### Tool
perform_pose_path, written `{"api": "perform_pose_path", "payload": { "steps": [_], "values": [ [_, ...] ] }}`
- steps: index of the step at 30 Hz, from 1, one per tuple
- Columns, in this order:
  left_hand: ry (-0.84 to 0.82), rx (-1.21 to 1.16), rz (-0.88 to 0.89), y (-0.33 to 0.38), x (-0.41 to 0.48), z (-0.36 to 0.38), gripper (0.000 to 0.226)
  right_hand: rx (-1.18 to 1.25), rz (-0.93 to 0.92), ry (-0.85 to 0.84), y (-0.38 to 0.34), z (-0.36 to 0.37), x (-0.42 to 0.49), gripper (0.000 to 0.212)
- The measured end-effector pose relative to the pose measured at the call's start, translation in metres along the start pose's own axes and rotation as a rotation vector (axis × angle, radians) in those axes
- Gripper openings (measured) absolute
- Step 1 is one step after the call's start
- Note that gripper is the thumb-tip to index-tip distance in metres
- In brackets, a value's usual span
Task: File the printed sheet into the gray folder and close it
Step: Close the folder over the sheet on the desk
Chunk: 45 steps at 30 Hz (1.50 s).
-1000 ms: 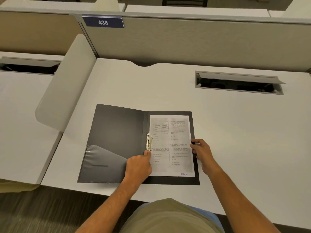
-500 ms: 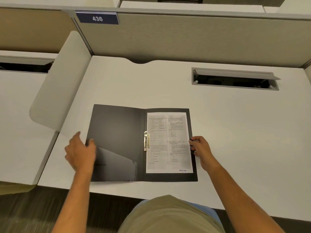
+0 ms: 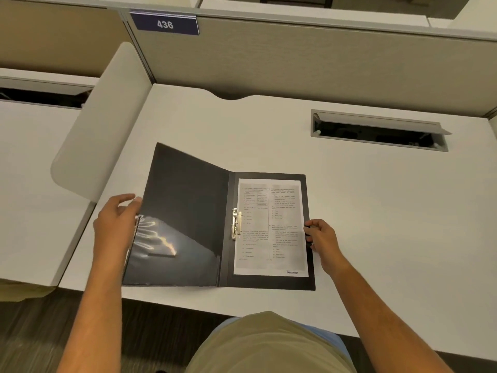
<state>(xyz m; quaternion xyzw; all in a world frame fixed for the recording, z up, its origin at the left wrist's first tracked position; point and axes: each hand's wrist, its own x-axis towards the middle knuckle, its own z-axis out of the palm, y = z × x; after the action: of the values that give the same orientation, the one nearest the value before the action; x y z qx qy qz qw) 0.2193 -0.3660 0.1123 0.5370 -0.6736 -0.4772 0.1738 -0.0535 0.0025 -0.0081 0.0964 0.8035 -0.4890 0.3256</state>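
Observation:
The gray folder [image 3: 185, 200] lies open near the desk's front edge. Its left cover, with a shiny clear pocket low down, is raised off the desk and tilts upward. My left hand [image 3: 117, 224] grips that cover's outer edge. The printed sheet [image 3: 271, 227] lies flat on the folder's right half, held at its left margin by a metal clip [image 3: 236, 223]. My right hand [image 3: 321, 239] presses on the sheet's right edge and the folder's rim there, fingers curled over them.
A white desk [image 3: 376, 211] carries the folder. An open cable slot [image 3: 379, 130] sits at the back right. A rounded white side divider [image 3: 99, 122] stands just left of the folder. A beige partition with a "436" plate [image 3: 165, 23] backs the desk.
My left hand went from the clip to the folder's left edge, took hold of the cover and lifted it. My right hand stayed on the sheet's right edge.

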Motion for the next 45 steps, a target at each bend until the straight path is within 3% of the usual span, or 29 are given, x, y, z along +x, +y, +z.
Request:
{"api": "perform_pose_path", "payload": {
  "steps": [2, 6, 14, 20, 24, 27, 29, 33, 37, 40, 45],
  "values": [
    [-0.017, -0.069, 0.04, 0.015, -0.008, 0.01, 0.018, -0.011, -0.008, 0.002, 0.0, 0.001, -0.001, 0.01],
    [-0.144, -0.247, 0.055, 0.032, -0.019, 0.04, 0.033, -0.016, -0.01, -0.001, -0.002, 0.002, -0.004, 0.011],
    [-0.382, -0.147, -0.001, 0.006, -0.055, 0.127, 0.02, 0.052, 0.015, -0.014, -0.005, -0.009, -0.012, 0.016],
    [-0.492, 0.201, 0.087, -0.027, -0.075, 0.168, 0.054, 0.17, 0.054, -0.042, 0.0, -0.013, -0.018, 0.024],
    [-0.531, 0.491, 0.253, -0.045, -0.08, 0.181, 0.066, 0.219, 0.116, -0.074, 0.004, -0.014, -0.022, 0.049],
    [-0.553, 0.625, 0.359, -0.054, -0.081, 0.19, 0.071, 0.175, 0.083, -0.052, 0.007, -0.01, -0.029, 0.041],
    [-0.55, 0.697, 0.385, -0.057, -0.083, 0.195, 0.078, 0.068, -0.051, 0.052, 0.016, -0.004, -0.034, 0.028],
    [-0.527, 0.776, 0.391, -0.063, -0.085, 0.203, 0.099, -0.5, -0.394, 0.197, 0.037, 0.008, -0.05, 0.05],
    [-0.497, 0.822, 0.423, -0.064, -0.085, 0.208, 0.11, -0.908, -0.48, 0.015, 0.046, 0.027, -0.064, 0.075],
    [-0.471, 0.84, 0.43, -0.065, -0.088, 0.21, 0.11, -1.117, -0.511, -0.077, 0.053, 0.034, -0.065, 0.082],
    [-0.452, 0.845, 0.386, -0.067, -0.08, 0.221, 0.113, -1.175, -0.507, -0.127, 0.052, 0.035, -0.045, 0.088]
  ]
}}
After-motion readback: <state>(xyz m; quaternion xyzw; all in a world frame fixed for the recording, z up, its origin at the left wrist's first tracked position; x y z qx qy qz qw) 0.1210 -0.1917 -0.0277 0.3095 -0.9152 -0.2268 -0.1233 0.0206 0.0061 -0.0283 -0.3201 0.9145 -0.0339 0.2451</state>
